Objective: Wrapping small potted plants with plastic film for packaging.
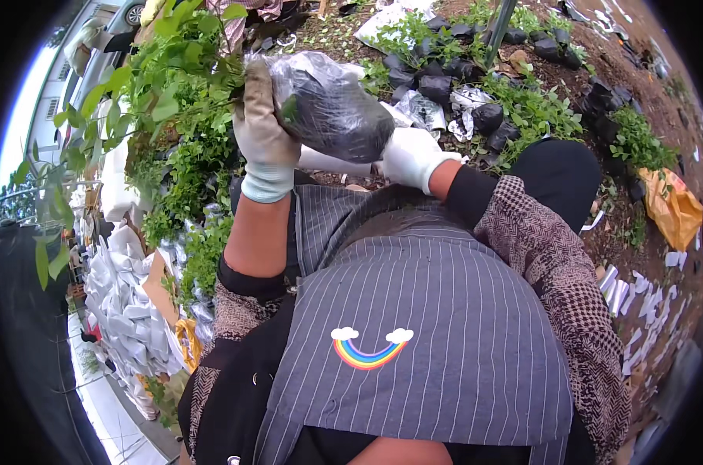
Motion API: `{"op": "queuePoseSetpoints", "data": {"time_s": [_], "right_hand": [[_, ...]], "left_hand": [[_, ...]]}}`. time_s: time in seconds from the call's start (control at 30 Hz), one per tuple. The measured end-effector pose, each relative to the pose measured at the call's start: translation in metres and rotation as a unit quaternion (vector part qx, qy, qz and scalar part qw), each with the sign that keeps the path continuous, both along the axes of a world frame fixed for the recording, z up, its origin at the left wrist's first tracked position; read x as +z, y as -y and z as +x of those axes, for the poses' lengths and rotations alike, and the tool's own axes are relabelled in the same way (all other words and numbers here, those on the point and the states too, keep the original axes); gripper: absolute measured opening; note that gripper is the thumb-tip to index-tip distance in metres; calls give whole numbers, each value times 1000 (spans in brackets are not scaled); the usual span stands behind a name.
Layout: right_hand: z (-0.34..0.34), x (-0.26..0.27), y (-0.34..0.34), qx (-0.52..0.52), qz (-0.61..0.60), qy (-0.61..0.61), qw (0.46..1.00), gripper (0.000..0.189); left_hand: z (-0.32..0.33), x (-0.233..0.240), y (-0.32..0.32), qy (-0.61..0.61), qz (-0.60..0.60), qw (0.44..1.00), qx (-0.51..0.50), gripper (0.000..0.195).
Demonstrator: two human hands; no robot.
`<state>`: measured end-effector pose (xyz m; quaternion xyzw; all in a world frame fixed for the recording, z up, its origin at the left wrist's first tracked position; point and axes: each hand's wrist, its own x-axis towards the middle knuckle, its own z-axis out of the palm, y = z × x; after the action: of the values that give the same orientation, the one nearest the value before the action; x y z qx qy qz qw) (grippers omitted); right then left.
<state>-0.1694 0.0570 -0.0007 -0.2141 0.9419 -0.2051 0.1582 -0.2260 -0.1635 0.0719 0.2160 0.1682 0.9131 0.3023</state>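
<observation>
Wearing a soiled white work glove, my left hand (264, 125) grips the top end of a plant's root ball (334, 110), which is wrapped in clear plastic film over a dark bag. The leafy stems (165, 75) of that plant point to the upper left, past my hand. My right hand (418, 158), in a white glove, is at the lower right end of the root ball; its fingertips are partly hidden, so I cannot tell exactly what they hold. The root ball lies tilted between both hands, above my striped apron (415, 325).
Black-bagged seedlings (436, 87) lie on the soil ahead. At right are an orange sack (671, 206) and white strips (648, 308). More green plants (194, 186) and a heap of white sheets (130, 308) are on the left. A thin post (501, 32) stands ahead; another person (252, 11) is at the top.
</observation>
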Motion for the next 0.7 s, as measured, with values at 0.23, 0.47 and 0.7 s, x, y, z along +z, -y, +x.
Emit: {"op": "queuePoseSetpoints", "data": {"time_s": [0.23, 0.47, 0.7], "right_hand": [[25, 72, -40, 1, -299, -285, 911, 51], [0, 40, -13, -42, -687, 295, 663, 45], [0, 72, -22, -119, -621, 100, 768, 39]], "left_hand": [[-8, 14, 57, -161, -278, 910, 263, 47], [6, 5, 25, -93, -270, 934, 216, 48], [33, 66, -10, -221, -449, 845, 188, 95]]}}
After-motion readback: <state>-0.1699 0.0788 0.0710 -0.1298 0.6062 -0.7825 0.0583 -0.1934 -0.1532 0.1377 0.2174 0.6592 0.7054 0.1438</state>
